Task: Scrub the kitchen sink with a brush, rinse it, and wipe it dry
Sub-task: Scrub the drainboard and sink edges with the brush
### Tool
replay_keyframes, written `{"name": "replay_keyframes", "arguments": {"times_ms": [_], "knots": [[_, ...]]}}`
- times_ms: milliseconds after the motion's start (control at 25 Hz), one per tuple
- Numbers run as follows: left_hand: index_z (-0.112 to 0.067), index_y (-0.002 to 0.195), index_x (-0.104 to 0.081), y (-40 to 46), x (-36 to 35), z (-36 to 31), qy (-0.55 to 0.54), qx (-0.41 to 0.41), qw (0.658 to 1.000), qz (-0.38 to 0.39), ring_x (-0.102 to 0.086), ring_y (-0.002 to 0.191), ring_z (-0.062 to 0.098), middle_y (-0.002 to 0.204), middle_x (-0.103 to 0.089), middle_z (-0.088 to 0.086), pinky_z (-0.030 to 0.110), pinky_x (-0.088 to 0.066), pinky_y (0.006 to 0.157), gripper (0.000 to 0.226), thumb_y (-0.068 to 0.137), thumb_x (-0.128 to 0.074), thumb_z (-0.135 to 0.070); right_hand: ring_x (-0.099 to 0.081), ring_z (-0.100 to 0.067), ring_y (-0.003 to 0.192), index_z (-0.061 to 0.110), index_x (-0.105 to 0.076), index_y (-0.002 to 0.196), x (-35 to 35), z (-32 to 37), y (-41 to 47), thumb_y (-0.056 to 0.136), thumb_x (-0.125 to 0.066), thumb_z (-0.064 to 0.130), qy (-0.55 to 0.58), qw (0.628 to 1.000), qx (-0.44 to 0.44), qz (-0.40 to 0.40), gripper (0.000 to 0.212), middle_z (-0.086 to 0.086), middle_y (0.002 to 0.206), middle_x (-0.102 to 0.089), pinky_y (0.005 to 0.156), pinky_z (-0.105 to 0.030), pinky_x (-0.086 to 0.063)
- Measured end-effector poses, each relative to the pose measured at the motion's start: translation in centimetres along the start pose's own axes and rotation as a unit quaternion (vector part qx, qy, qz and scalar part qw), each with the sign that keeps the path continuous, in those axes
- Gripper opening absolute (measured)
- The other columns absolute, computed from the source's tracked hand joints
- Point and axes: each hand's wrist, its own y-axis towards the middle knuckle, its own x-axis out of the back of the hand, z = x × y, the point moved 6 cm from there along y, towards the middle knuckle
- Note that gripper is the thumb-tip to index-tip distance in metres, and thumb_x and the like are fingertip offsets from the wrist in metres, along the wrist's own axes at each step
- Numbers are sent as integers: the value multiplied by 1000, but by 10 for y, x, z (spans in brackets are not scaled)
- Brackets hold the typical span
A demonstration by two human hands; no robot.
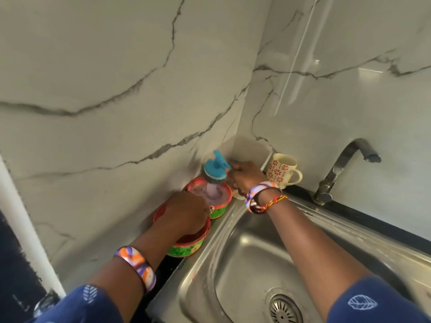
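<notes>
step: loading brush [215, 170] with soap | right hand [245, 177] grips its blue handle, bristles in open tub [210, 194] beside sink [245, 259] | left hand [186, 213] steadies tub, grip unclear | advice: swirl lightly, keep tub level

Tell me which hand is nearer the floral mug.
Right. The right hand grips the blue brush just left of the floral mug; the left hand rests further off, on the red-rimmed tubs.

Brushed steel sink [245, 264] — glossy marble wall [105, 78]
</notes>
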Motion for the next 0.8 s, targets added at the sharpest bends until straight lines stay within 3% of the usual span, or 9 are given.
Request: {"name": "replay_keyframes", "arguments": {"times_ms": [80,160,200,360,440,560,680,720,800], "knots": [[-7,108,-62,1,-7,4,-7,10,1000,4,-57,110,31,118,-63,16,37,-40,95,42,99,-31,-34,-42,-9,53,12,-63,122,7,9,-1,92,-49,12,42,999,3,-22,33,15,46,-51,52,-21,-32],[-8,115,-60,2,-15,10,-46,36,998,0,-54,116,30,125,-59,15,38,-40,101,42,98,-33,-35,-49,-15,58,13,-61,125,-7,7,-11,91,-49,14,-33,999,1,22,36,1,68,-58,57,-24,-38],[-10,121,-58,-2,-16,11,-68,51,996,-3,-51,121,29,130,-56,13,38,-39,103,42,97,-34,-35,-46,-13,55,14,-61,125,-12,1,-19,91,-50,15,-44,999,-4,32,37,-2,69,-55,54,-22,-36],[-11,141,-38,-42,-2,15,-138,102,980,-97,-32,138,23,147,-38,10,34,-34,109,48,96,-41,-27,-31,-1,29,22,-58,124,7,-24,-65,96,-49,14,209,974,-57,60,31,-2,58,-41,31,-12,-24],[-13,144,-37,-78,7,14,-187,145,955,-177,-22,144,22,153,-29,8,38,-33,110,50,95,-45,-22,-34,-2,31,27,-53,127,23,-31,-97,96,-49,12,276,947,-44,157,35,-2,60,-45,32,-11,-26],[-7,135,-49,-125,7,6,-235,182,920,-257,-31,141,27,149,-37,11,45,-42,101,45,90,-51,-8,-49,-4,46,30,-51,123,24,-40,-141,92,-50,-1,221,930,-1,293,44,3,61,-58,42,-12,-39],[-5,137,-48,-158,-10,-5,-252,251,902,-245,-33,140,26,150,-37,9,42,-40,102,47,90,-48,-3,-56,0,49,36,-44,126,-11,-47,-185,93,-50,2,78,922,40,376,48,5,64,-62,44,-12,-43],[-6,139,-45,-168,-18,-8,-256,282,897,-226,-29,142,23,152,-34,8,39,-34,107,48,91,-46,-5,-52,2,44,36,-41,130,-23,-46,-194,95,-49,5,54,923,46,378,47,3,64,-58,40,-11,-41],[-3,141,-40,-188,-33,-14,-252,329,889,-196,-19,145,22,154,-28,10,34,-22,115,48,94,-41,-7,-40,4,34,29,-39,135,-30,-48,-184,96,-46,7,12,952,74,295,46,0,63,-48,36,-8,-32]]}}
